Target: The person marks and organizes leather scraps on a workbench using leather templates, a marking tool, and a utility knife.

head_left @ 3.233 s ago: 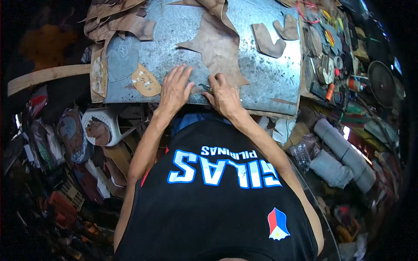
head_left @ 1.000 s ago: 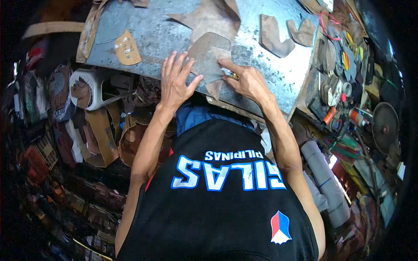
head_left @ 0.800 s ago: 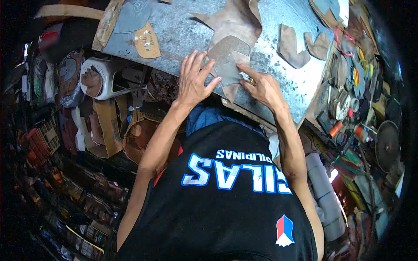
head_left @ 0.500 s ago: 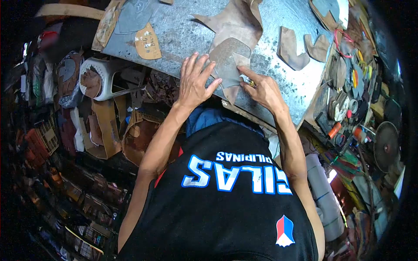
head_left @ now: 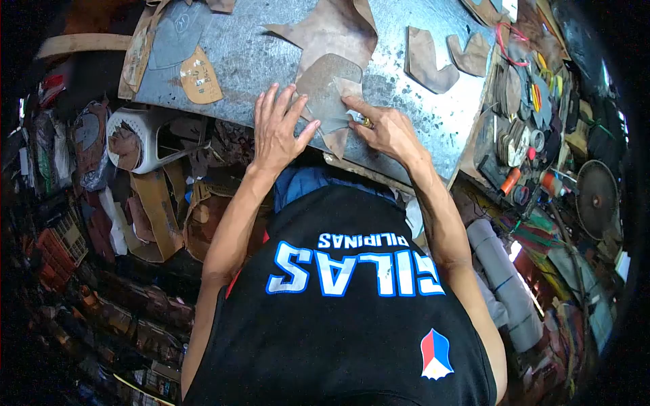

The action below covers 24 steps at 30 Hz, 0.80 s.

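we are pressing our left hand [head_left: 276,132] flat, fingers spread apart, onto the grey template [head_left: 325,84]. the template is lying on the brown leather hide [head_left: 332,30], close to the near edge of the metal sheet [head_left: 257,57]. our right hand [head_left: 387,130] is pinching shut around a small brass-collared tool [head_left: 366,122], with the forefinger stretching out toward the template's right side.

a few seconds ago both hands were working right at the near edge of the metal sheet, and no template was showing there. now the template is sitting over the leather and the right hand is working farther in from that edge. over the last half second the forefinger has been creeping up to a little loose flap of leather beside the template's rounded end. from this we are judging that the tool is travelling up the right side of the outline. the blade itself is too small for us to be making out.

the template's long axis is running from the near edge of the metal sheet toward its far edge. its rounded end is pointing away from us and its narrow tail back at the near edge. two cut leather pieces [head_left: 425,61] are lying toward the sheet's right edge, and a tan card pattern [head_left: 195,76] toward its left edge.
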{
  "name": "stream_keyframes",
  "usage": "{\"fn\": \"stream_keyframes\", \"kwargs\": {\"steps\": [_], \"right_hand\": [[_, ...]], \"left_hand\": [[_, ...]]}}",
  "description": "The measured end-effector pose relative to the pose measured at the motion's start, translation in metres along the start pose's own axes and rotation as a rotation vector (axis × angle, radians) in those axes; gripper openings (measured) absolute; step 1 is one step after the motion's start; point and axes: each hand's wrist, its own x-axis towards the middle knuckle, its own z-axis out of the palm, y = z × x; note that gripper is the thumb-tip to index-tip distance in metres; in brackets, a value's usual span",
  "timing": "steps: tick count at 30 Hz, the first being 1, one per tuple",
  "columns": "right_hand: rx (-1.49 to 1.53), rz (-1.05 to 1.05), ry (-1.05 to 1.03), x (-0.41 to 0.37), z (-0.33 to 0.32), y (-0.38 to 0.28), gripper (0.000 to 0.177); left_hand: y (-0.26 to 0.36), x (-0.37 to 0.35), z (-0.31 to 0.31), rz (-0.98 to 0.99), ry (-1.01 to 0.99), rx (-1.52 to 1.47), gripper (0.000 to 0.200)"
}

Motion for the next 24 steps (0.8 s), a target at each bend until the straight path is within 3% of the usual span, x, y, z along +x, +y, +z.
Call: {"fn": "stream_keyframes", "kwargs": {"steps": [3, 6, 8, 9, 11, 13, 14, 16, 17, 18, 23, 24], "right_hand": [[0.143, 0.025, -0.08, 0.001, -0.009, 0.0, 0.048], [0.28, 0.165, 0.009, -0.001, -0.033, -0.003, 0.048], [0.325, 0.489, -0.047, -0.001, -0.063, -0.016, 0.048], [0.325, 0.492, -0.046, -0.004, -0.063, -0.006, 0.048], [0.069, 0.231, 0.009, -0.008, -0.06, 0.016, 0.047], [0.012, 0.181, -0.051, -0.014, -0.062, 0.015, 0.041], [-0.005, 0.048, -0.048, -0.019, -0.059, 0.017, 0.04], [-0.01, -0.108, -0.101, -0.024, -0.052, 0.009, 0.037], [-0.012, -0.125, -0.109, -0.026, -0.047, 0.0, 0.037], [0.015, -0.156, -0.086, -0.029, -0.038, -0.011, 0.037], [-0.004, -0.163, 0.055, -0.005, 0.015, -0.052, 0.032], [-0.021, -0.159, 0.12, 0.005, 0.028, -0.052, 0.028]], "left_hand": [[0.003, -0.001, -0.003, -0.007, -0.033, 0.014, 0.047], [0.006, 0.001, -0.006, -0.007, -0.041, 0.047, 0.044], [0.011, 0.004, -0.008, -0.011, -0.046, 0.059, 0.043], [0.014, 0.007, -0.011, 0.021, -0.067, 0.081, 0.04], [0.019, 0.011, -0.013, 0.045, -0.087, 0.105, 0.037], [0.019, 0.016, -0.012, 0.175, -0.161, 0.133, 0.026], [0.019, 0.019, -0.012, 0.165, -0.161, 0.138, 0.026], [0.015, 0.032, -0.015, 0.292, -0.373, 0.153, 0.02], [0.013, 0.041, -0.017, 0.275, -0.368, 0.163, 0.02], [0.014, 0.055, -0.022, 0.198, -0.525, 0.12, 0.022], [0.004, 0.142, -0.017, -0.045, -1.083, -0.129, 0.059], [-0.005, 0.145, 0.006, -0.11, -1.032, -0.24, 0.076]]}}
